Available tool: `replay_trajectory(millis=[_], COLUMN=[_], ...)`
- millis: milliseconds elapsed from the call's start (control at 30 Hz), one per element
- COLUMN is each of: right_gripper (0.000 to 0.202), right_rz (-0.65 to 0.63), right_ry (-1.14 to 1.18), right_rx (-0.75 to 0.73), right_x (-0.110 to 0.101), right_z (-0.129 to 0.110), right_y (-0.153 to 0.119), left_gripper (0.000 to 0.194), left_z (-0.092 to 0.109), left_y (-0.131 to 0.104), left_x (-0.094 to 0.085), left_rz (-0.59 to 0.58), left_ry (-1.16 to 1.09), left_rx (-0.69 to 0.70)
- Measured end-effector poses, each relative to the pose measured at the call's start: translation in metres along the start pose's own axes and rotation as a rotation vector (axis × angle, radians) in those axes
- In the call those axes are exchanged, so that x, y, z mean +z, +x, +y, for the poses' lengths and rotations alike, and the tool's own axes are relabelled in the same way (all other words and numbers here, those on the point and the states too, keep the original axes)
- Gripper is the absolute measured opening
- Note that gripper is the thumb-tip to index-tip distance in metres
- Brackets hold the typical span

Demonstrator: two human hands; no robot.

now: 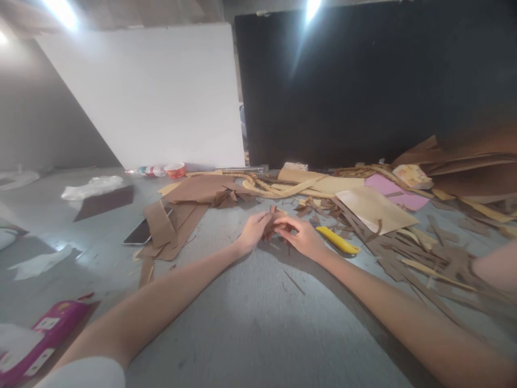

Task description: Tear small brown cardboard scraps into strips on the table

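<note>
Near the middle of the grey table point(242, 323), my left hand point(255, 229) and my right hand point(301, 234) come together around a small bundle of brown strips point(275, 216). The fingers of my left hand are closed on its left side. My right hand grips the bundle from the right, with its fingers bent. Part of the bundle is hidden behind the fingers. A yellow cutter point(338, 240) lies just right of my right hand. One thin brown strip point(294, 282) rests on the table in front of my hands.
Brown sheets point(197, 188) and a phone point(139, 233) lie to the left. Strips point(407, 264), a pink sheet point(393, 191) and a beige sheet point(374, 209) spread to the right. Another person's arm point(498, 267) reaches in at the right edge. A magenta item point(60, 318) lies lower left.
</note>
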State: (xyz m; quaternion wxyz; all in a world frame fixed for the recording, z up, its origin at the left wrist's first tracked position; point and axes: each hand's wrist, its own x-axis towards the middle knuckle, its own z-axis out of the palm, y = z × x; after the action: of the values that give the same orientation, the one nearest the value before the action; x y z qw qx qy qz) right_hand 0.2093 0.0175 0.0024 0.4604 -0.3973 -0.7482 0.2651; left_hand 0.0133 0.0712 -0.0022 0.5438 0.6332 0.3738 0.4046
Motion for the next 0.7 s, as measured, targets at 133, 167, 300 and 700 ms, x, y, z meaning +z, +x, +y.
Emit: replay_trajectory(millis=[133, 167, 300, 700], right_gripper=[0.038, 0.040, 0.040, 0.038], right_rz=[0.046, 0.060, 0.125, 0.193], right_ry=[-0.029, -0.030, 0.034, 0.106], right_rx=[-0.042, -0.042, 0.030, 0.176], right_x=[-0.001, -0.001, -0.001, -0.001], right_z=[0.004, 0.004, 0.007, 0.013], right_y=[0.002, 0.002, 0.002, 0.004], left_gripper=[0.050, 0.052, 0.053, 0.036], left_z=[-0.003, -0.003, -0.002, 0.002], left_y=[0.000, 0.000, -0.001, -0.007], left_x=[-0.002, -0.003, -0.005, -0.002], left_rz=[-0.004, -0.013, -0.028, -0.117], left_ry=[0.017, 0.030, 0.079, 0.170], left_rx=[0.029, 0.039, 0.070, 0.014])
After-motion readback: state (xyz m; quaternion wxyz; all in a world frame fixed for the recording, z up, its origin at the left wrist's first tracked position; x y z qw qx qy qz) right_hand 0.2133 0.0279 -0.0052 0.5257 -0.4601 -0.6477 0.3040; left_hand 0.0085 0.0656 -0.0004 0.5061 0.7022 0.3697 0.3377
